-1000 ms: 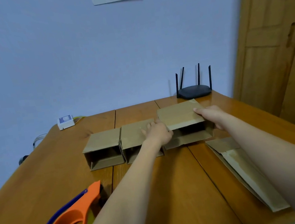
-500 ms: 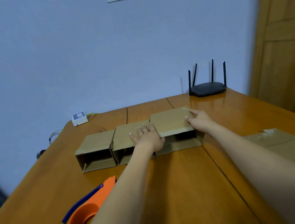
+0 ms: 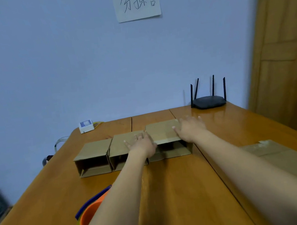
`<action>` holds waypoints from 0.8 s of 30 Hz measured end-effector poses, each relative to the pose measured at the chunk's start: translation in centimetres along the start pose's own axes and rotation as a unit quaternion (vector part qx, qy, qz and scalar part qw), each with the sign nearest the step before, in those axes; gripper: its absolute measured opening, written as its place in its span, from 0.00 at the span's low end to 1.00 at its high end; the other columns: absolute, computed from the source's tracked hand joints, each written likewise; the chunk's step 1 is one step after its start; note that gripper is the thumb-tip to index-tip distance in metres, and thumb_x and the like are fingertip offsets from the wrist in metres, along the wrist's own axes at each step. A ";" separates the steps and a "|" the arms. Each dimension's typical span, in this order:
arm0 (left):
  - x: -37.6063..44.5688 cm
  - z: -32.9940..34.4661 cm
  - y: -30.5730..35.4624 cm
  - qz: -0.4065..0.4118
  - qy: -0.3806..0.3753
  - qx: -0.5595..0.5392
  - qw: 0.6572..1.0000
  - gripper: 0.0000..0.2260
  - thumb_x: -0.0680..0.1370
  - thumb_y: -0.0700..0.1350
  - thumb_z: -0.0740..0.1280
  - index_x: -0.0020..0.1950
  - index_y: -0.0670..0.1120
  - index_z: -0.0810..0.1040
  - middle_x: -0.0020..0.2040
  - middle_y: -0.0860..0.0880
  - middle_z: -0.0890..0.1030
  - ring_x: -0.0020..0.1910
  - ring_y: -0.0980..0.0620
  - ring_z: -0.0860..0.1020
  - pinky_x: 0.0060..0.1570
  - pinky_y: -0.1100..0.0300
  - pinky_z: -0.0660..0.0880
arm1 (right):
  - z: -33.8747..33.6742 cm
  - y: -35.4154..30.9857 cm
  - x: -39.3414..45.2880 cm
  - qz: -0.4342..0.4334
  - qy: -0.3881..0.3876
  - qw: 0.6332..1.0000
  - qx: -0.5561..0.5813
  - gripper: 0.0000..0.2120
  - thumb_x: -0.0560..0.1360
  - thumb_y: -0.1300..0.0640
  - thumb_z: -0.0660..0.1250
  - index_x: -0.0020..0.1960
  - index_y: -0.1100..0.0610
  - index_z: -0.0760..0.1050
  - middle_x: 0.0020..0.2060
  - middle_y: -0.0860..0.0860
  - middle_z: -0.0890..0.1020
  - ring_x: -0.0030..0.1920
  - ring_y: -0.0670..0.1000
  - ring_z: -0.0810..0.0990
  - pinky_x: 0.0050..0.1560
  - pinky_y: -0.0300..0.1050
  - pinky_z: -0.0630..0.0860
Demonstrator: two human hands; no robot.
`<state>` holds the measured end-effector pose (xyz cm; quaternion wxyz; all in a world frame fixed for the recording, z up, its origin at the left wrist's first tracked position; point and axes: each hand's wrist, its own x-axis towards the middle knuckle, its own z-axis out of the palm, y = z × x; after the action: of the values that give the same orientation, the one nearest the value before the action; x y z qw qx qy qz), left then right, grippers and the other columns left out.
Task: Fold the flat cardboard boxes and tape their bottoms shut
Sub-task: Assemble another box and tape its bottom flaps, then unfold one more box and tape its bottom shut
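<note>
Three folded boxes (image 3: 163, 140) in row mid-desk, open sides facing near edge. Left hand (image 3: 142, 145), right hand (image 3: 191, 129) flat, fingers spread, on box tops. Flat cardboard (image 3: 290, 160) right edge; tape dispenser (image 3: 90, 213) near edge; router (image 3: 209, 101) far right corner. Wall note (image 3: 137, 1): handwritten Chinese characters.

Three boxes (image 3: 130, 152) stand touching in a row across the middle of the table (image 3: 181, 192), open sides toward the near edge, leaving no gap between them; both hands, the left hand (image 3: 142, 145) and the right hand (image 3: 189, 129), lie flat on their tops. Behind the row a bare strip runs to the far edge, blocked only by the router (image 3: 208, 101) at the far right corner and a white unit (image 3: 86, 126) at the far left corner. Toward the near edge the middle is bare wood, with the tape gun (image 3: 90, 213) near the left edge and flat cardboard (image 3: 280, 159) along the right edge.
</note>
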<state>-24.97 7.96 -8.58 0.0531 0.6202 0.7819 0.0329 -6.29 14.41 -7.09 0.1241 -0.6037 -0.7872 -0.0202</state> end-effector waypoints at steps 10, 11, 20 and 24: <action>-10.1 -2.2 6.8 0.069 0.025 0.034 0.997 0.28 0.84 0.57 0.49 0.81 0.48 0.49 0.82 0.46 0.49 0.80 0.43 0.46 0.73 0.31 0.42 | -5.1 4.0 -12.6 0.036 -0.046 0.996 -0.071 0.32 0.80 0.34 0.48 0.77 0.51 0.64 0.76 0.57 0.65 0.76 0.60 0.61 0.76 0.67 0.48; -11.2 -2.2 7.7 0.076 0.022 0.038 0.996 0.28 0.84 0.57 0.49 0.81 0.48 0.49 0.82 0.46 0.49 0.80 0.43 0.47 0.73 0.31 0.43 | -5.5 4.8 -13.7 0.045 -0.050 0.995 -0.073 0.32 0.80 0.34 0.49 0.77 0.51 0.64 0.76 0.57 0.66 0.76 0.60 0.61 0.76 0.67 0.48; -15.6 -0.2 16.7 0.134 -0.044 0.043 0.989 0.28 0.84 0.57 0.48 0.81 0.46 0.49 0.81 0.45 0.48 0.80 0.42 0.44 0.71 0.28 0.40 | -7.9 13.8 -20.0 0.133 -0.084 0.984 -0.089 0.31 0.80 0.34 0.50 0.76 0.50 0.65 0.73 0.55 0.70 0.73 0.59 0.67 0.74 0.66 0.55; -16.2 1.2 20.5 0.156 -0.083 0.039 0.984 0.28 0.84 0.56 0.50 0.80 0.45 0.54 0.81 0.42 0.52 0.80 0.41 0.46 0.71 0.27 0.40 | -7.6 17.8 -21.2 0.176 -0.099 0.977 -0.067 0.27 0.81 0.38 0.52 0.74 0.51 0.67 0.70 0.55 0.73 0.70 0.59 0.71 0.70 0.61 0.64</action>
<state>-1.41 -3.14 -6.66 0.0879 0.7365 0.6695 -0.0417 17.12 -2.22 -6.49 0.0061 -0.7387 -0.6739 0.0092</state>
